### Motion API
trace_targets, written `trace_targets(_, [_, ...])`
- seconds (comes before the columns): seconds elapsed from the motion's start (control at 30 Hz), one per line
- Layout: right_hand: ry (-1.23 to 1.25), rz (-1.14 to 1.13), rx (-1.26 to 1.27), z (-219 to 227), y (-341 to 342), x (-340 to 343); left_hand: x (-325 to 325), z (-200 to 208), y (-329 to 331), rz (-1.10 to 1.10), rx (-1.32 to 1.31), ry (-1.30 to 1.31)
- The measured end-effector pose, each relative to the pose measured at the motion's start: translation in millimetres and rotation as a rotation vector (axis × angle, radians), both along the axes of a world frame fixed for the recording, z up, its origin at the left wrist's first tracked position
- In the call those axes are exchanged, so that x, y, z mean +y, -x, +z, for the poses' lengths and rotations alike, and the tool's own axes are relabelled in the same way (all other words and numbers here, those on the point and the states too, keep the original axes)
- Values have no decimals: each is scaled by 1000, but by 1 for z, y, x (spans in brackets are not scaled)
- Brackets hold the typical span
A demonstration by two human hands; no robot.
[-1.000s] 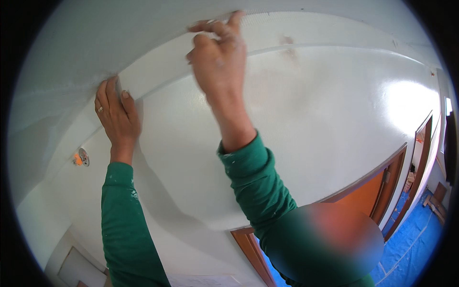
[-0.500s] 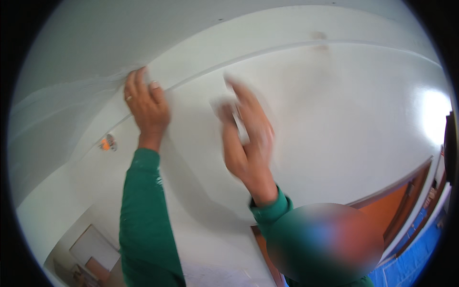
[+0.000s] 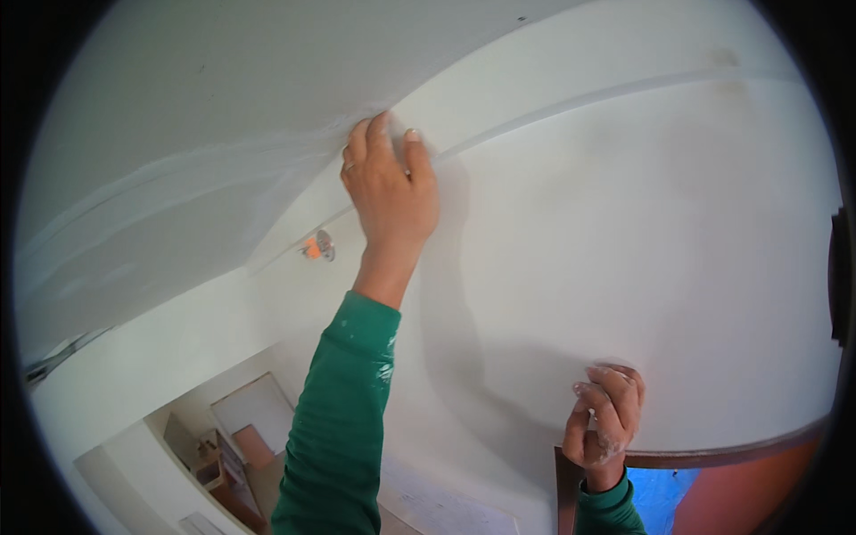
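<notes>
My left hand (image 3: 392, 183) reaches up to the corner where the grey-white ceiling (image 3: 205, 98) meets the wall. Its fingers are stretched out and its fingertips rest near that joint, with nothing seen in them. Lower and to the right, my right hand (image 3: 613, 410) is in front of the white wall (image 3: 553, 259), just above a brown door frame. Its fingers are curled in and smeared with white paste or dust. Whether something small sits inside them is hidden. Both green sleeves show, the left one with white spots.
A thin ledge line (image 3: 571, 104) runs along the upper wall. Left of my left arm, a round fitting with an orange part (image 3: 319, 245) sits on the wall. A brown door frame (image 3: 713, 457) stands lower right, with blue sheeting (image 3: 662, 495) behind. An opening at lower left shows furniture.
My right hand has dropped from high on the wall to the door frame, and its fingers have curled. The view has shifted, while my left hand stays at the ceiling joint.
</notes>
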State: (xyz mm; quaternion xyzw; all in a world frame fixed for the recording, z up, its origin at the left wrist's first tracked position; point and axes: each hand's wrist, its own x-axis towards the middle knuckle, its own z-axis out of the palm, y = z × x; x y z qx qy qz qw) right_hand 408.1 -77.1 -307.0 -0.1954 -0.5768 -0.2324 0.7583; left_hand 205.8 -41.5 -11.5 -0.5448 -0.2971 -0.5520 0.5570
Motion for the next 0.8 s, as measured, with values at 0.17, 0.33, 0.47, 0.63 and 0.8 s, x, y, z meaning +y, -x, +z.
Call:
trace_targets(0.17, [58,-33,-25,-1,2,0,-3,-1,-32,-11,271,-115])
trace_targets(0.33, [78,-55,-52,-3,2,0,8,16,-30,-73,316,-106])
trace_targets(0.47, [137,-27,-101,-6,-1,-4,23,11,10,-97,245,-147])
trace_targets(0.63, [213,-38,-117,-9,1,-9,33,4,76,-136,94,-53])
trace_targets(0.8, [212,-81,-114,-11,6,-6,41,3,113,-128,145,-41])
